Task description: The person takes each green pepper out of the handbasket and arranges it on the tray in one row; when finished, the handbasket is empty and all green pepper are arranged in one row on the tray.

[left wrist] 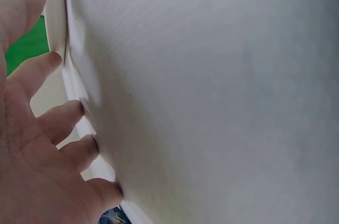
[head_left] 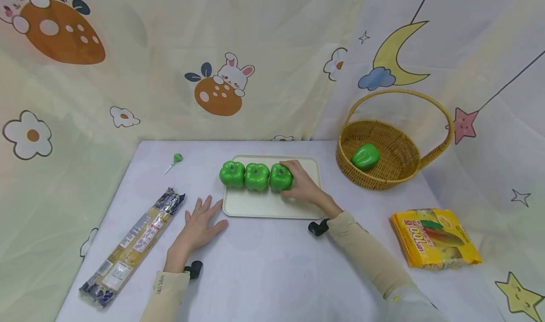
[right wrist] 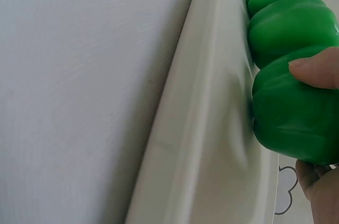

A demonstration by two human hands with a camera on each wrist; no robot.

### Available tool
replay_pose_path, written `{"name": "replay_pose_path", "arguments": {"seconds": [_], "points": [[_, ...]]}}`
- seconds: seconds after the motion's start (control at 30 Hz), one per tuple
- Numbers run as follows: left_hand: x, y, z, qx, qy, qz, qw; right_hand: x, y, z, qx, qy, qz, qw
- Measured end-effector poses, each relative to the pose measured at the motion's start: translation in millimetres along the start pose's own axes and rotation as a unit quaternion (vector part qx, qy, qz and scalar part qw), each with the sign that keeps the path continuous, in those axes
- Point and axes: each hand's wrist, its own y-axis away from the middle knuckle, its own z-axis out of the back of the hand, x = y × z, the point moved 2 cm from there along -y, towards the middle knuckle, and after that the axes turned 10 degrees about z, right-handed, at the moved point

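Three green bell peppers stand in a row on a cream rectangular tray (head_left: 272,209): a left one (head_left: 232,174), a middle one (head_left: 257,177) and a right one (head_left: 279,178). My right hand (head_left: 304,186) grips the right bell pepper (right wrist: 296,115) from its right side, and in the right wrist view the thumb (right wrist: 318,70) lies across it. The left pepper overlaps the tray's left rim in the head view. My left hand (head_left: 197,225) is spread palm down on the table with nothing in it, its fingertips beside the tray's left edge.
A wicker basket (head_left: 374,182) with a tall handle stands at the back right, holding another green pepper (head_left: 365,157). A yellow snack package (head_left: 436,238) lies at right. On the left are a long pack of noodles (head_left: 133,246) and a green lollipop (head_left: 177,158).
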Motion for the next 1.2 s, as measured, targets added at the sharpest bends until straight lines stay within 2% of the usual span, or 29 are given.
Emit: {"name": "replay_pose_path", "arguments": {"seconds": [0.3,1.2], "points": [[0.7,1.1,-0.5,0.008,0.01,0.002,0.9999,-0.5,0.3,-0.7,-0.006,0.001,0.003,1.0],[-0.1,0.7,0.5,0.003,0.007,0.002,1.0,-0.6,-1.3,2.1,0.003,-0.001,0.005,1.0]]}}
